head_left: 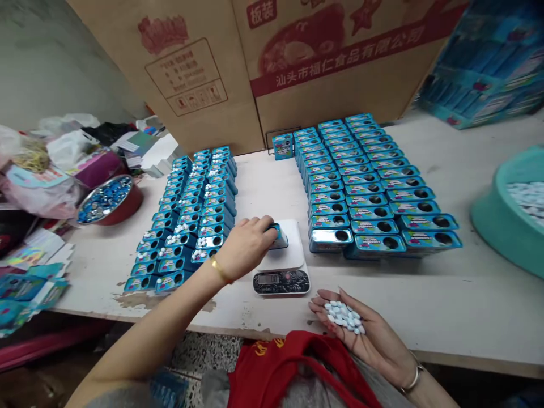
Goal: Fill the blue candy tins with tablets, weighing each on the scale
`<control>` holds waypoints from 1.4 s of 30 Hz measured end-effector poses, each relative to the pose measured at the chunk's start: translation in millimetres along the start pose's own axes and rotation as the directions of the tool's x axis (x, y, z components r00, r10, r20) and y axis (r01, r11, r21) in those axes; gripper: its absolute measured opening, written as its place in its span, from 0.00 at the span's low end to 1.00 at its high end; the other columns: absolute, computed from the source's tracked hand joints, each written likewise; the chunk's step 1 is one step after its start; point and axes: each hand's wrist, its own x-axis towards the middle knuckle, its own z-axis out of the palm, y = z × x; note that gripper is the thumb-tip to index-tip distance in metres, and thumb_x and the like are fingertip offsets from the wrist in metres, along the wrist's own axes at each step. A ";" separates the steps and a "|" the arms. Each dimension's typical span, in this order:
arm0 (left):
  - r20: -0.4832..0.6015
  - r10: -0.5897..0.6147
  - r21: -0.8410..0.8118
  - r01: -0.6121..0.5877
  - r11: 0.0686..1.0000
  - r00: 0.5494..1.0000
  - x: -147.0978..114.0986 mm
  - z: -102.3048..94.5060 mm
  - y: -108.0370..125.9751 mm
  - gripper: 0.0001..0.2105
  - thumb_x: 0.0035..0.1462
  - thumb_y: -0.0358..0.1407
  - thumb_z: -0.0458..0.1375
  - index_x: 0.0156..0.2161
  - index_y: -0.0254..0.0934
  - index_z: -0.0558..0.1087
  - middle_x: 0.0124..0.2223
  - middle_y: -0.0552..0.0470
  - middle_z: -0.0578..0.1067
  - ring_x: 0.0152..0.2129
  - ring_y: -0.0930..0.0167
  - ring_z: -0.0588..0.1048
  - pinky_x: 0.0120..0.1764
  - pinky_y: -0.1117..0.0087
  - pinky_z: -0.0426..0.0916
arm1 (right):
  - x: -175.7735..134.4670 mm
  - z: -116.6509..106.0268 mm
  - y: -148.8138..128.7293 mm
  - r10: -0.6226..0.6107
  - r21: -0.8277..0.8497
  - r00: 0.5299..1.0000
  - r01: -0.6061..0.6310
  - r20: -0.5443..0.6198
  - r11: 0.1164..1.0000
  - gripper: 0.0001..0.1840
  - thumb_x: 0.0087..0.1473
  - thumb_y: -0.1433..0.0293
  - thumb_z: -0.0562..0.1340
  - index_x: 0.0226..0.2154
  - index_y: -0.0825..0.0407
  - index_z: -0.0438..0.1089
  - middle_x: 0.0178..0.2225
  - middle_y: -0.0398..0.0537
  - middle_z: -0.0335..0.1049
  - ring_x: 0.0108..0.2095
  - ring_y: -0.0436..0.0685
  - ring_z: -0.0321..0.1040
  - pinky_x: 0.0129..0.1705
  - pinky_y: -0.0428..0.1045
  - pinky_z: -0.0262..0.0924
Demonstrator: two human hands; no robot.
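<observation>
My left hand (250, 243) grips a small blue tin (279, 237) on the white plate of a digital kitchen scale (293, 249); the fingers hide much of the tin. The scale's display is lit, its digits hard to read. Palm up near the table's front edge, my right hand (361, 328) cups a heap of small pale blue-white candies (344, 316). Right of the scale stand rows of blue tins (368, 212) with dark openings on top. More rows of blue tins (185, 218) stand to the left, several with white candies at their openings.
A large cardboard box (255, 85) rises behind the table. At the right is a turquoise basin (501, 226) of candies, with wrapped packs of blue tins (484, 68) behind it. A red bowl (127, 207) of small shiny blue-and-silver pieces sits at the left, beside plastic bags (70, 144).
</observation>
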 end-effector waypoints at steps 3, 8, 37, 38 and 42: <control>0.086 0.057 -0.004 -0.057 0.998 0.995 24.9 17.1 0.4 0.08 0.62 0.35 0.48 0.38 0.35 0.69 0.43 0.47 0.69 0.35 0.69 0.70 0.36 0.68 0.63 | 0.5 -0.8 -2.2 -0.005 0.023 1.000 0.006 -0.012 1.000 0.14 0.55 0.73 0.59 0.43 0.63 0.67 0.38 0.65 0.75 0.37 0.58 0.75 0.38 0.48 0.71; -0.001 0.079 -0.097 -0.079 0.992 0.997 23.6 12.8 -0.7 0.10 0.60 0.39 0.50 0.42 0.34 0.67 0.48 0.44 0.68 0.40 0.66 0.68 0.41 0.64 0.63 | 4.3 -2.4 -5.3 -0.012 0.060 1.000 0.014 -0.027 0.998 0.14 0.56 0.73 0.57 0.43 0.64 0.68 0.40 0.66 0.75 0.40 0.60 0.74 0.40 0.50 0.70; -0.312 0.174 -0.466 -0.311 0.828 0.934 -10.4 54.8 95.6 0.10 0.62 0.37 0.49 0.42 0.34 0.68 0.39 0.48 0.71 0.33 0.70 0.67 0.34 0.70 0.65 | 19.9 8.9 -2.0 0.080 0.228 0.996 -0.087 0.039 0.970 0.09 0.54 0.78 0.55 0.31 0.58 0.72 0.28 0.47 0.77 0.28 0.51 0.74 0.37 0.46 0.70; -0.360 0.091 -0.482 -0.268 0.834 0.929 -13.9 52.5 85.1 0.10 0.62 0.36 0.49 0.44 0.34 0.67 0.39 0.47 0.71 0.33 0.71 0.68 0.34 0.70 0.65 | 20.2 10.7 -1.9 0.078 0.220 0.996 -0.083 0.032 0.972 0.10 0.54 0.77 0.55 0.32 0.58 0.72 0.29 0.49 0.77 0.31 0.53 0.75 0.40 0.48 0.70; -0.432 -0.351 -0.581 0.041 0.813 0.831 -27.9 44.9 33.3 0.10 0.60 0.31 0.52 0.47 0.36 0.65 0.40 0.47 0.69 0.37 0.72 0.68 0.38 0.69 0.66 | 19.6 21.9 -2.8 0.086 0.176 0.995 -0.077 -0.042 0.981 0.11 0.55 0.76 0.55 0.36 0.60 0.72 0.39 0.58 0.76 0.44 0.59 0.72 0.44 0.50 0.69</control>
